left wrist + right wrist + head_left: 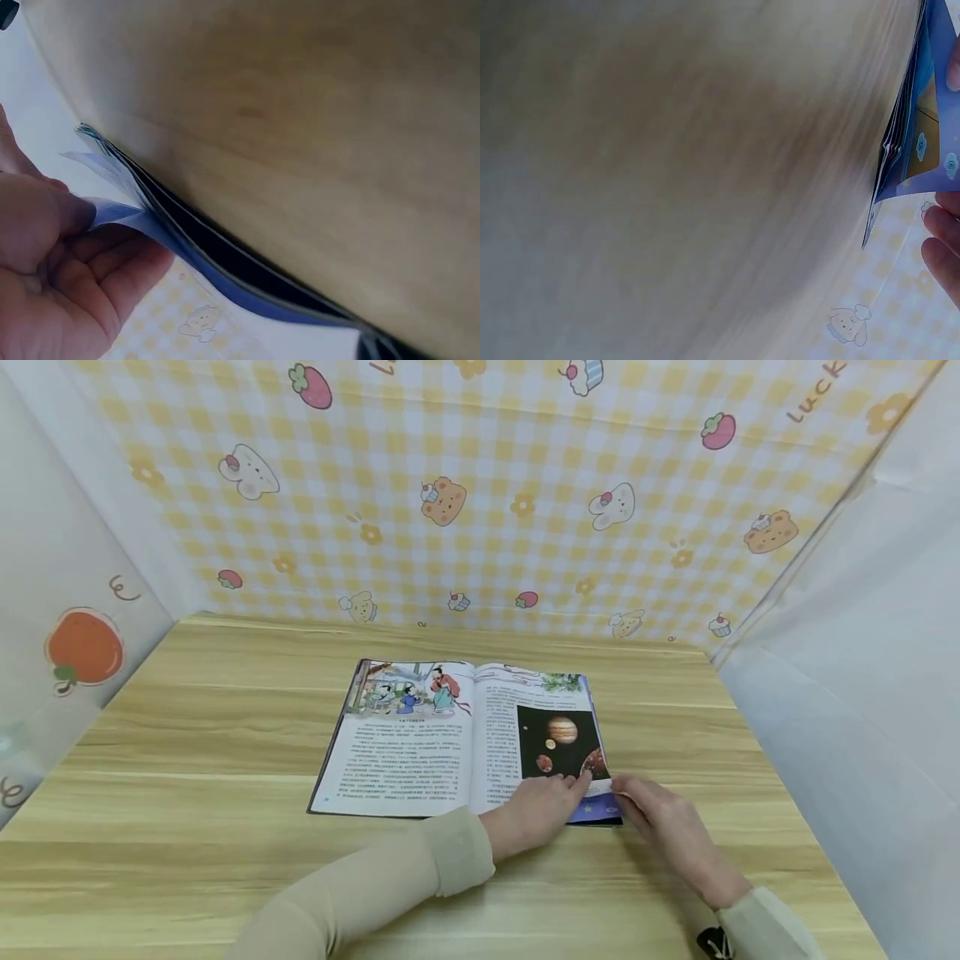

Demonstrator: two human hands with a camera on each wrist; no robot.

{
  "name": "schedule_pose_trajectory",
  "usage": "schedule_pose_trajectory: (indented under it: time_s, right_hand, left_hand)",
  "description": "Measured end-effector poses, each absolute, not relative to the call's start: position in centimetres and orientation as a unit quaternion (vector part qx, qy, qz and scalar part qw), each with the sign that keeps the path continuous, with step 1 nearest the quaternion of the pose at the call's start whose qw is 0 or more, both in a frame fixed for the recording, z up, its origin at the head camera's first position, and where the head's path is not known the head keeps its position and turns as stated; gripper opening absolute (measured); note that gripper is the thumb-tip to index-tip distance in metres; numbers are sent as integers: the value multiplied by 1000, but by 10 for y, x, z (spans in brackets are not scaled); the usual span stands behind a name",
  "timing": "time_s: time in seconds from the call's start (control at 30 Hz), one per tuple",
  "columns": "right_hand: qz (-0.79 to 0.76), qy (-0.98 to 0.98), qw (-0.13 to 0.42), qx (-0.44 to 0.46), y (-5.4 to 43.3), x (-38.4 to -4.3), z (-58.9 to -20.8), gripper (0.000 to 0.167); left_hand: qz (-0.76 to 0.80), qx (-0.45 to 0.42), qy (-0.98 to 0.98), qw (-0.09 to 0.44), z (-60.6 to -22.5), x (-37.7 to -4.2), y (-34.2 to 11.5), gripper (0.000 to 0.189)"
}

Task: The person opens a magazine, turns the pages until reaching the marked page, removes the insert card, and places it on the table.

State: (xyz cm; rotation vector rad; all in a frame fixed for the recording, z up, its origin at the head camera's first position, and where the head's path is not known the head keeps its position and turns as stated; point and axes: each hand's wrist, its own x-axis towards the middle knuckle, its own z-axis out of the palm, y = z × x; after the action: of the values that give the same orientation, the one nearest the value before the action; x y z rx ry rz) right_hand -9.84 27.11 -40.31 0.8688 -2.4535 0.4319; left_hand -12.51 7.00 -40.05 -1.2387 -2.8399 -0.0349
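An illustrated book (472, 760) lies spread flat on the table. Its right-hand page (498, 727) shows a dark picture of planets. My left hand (536, 810) reaches over the bottom of that page, fingertips on the planet picture. In the left wrist view, this hand (67, 277) has curled fingers on one face of the purple page edge and the thumb at its rim. At the lower right corner, my right hand (671, 827) pinches a page between thumb and fingers. The right wrist view shows a raised purple corner (915, 184) with fingers (943, 255) beside it.
The wood-grain table (187, 735) extends around the book on all sides. A yellow checked cloth (480, 460) with cartoon figures hangs behind it, and pale panels (847, 693) flank both sides. A black band (714, 942) shows at the right wrist.
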Motion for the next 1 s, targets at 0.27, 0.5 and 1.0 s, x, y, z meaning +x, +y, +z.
schedule_pose_trajectory:
  time_s: [0.27,0.5,1.0]
  right_hand:
    - [154,-906,263,293,271,-97,-403,42]
    - [141,-909,189,343,268,-98,-408,25]
    - [105,-939,45,325,264,-95,-409,39]
  left_hand:
    - [-83,-392,-916,9,-401,-133,67,69]
    - [-99,-376,-921,-12,-399,-135,66,87]
    - [54,-317,-947,19,-403,-145,55,43]
